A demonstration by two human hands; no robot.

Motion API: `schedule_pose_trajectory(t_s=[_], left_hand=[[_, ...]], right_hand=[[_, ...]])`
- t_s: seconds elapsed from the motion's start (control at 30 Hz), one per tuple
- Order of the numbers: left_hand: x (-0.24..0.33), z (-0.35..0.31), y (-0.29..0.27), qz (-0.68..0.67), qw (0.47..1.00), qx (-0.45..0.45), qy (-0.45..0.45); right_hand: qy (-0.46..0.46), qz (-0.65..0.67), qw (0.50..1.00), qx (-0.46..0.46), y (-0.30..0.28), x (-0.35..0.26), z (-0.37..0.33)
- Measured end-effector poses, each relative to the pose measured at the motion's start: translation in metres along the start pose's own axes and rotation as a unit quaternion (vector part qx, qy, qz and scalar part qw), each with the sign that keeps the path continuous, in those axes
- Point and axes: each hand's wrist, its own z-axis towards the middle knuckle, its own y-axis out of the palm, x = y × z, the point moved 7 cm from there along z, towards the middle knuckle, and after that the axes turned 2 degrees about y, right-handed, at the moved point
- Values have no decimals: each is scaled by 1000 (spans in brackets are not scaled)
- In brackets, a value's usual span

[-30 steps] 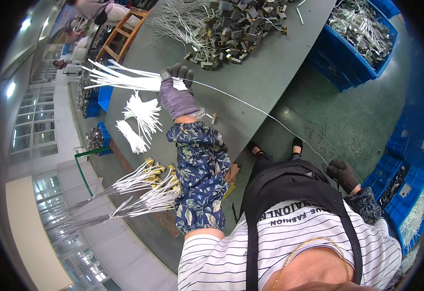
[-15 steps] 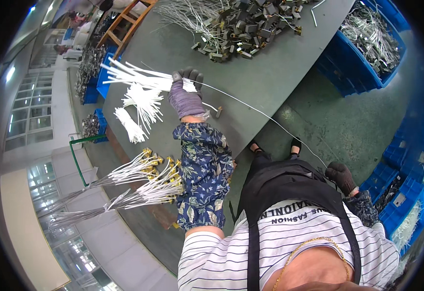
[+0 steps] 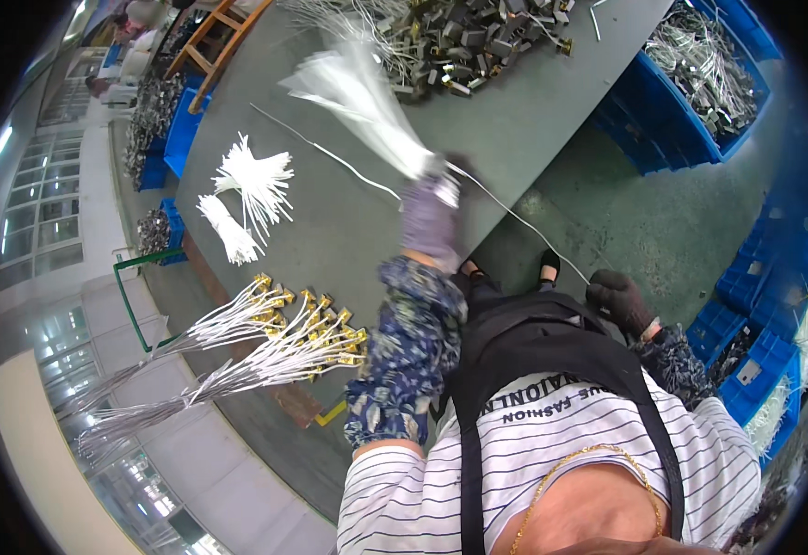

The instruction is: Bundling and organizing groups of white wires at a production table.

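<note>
My left hand, in a purple-grey glove, is closed around a bundle of white tubes above the table. The tubes fan out away from me and are smeared by motion. From this hand a thin white wire runs past the table edge to my right hand. That hand, in a dark glove, is closed on the wire's end beside my hip. Left of my left hand a length of wire lies on the table; whether it is the same wire I cannot tell.
Two bunches of white tubes lie on the table's left. Wire bundles with yellow ends are at its near left edge. Dark blocks with wires are heaped at the far side. A full blue crate stands right; blue bins are near right.
My left hand has swung right and closer to my body with the tube bundle, which has turned from pointing left to pointing away from me. My right hand appears slightly further left, still on the wire.
</note>
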Motion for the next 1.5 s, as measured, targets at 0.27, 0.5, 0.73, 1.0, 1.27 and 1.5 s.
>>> schedule_pose_trajectory(t_s=[0.27,0.5,0.73,1.0,1.27,1.5], left_hand=[[139,58,-114,-201,958,121,166],[155,52,-124,-166,952,160,201],[117,51,-110,-182,968,73,155],[3,-46,20,783,536,-83,304],[56,-2,-55,296,946,86,104],[11,21,-110,171,981,89,1]], right_hand=[[-19,-113,992,53,-37,43,-6],[-16,-50,998,36,-23,20,-17],[-51,-126,990,36,-14,25,-21],[-51,-109,992,25,24,-33,14],[-115,-32,993,24,86,-102,60],[-229,-425,874,-52,199,-201,100]])
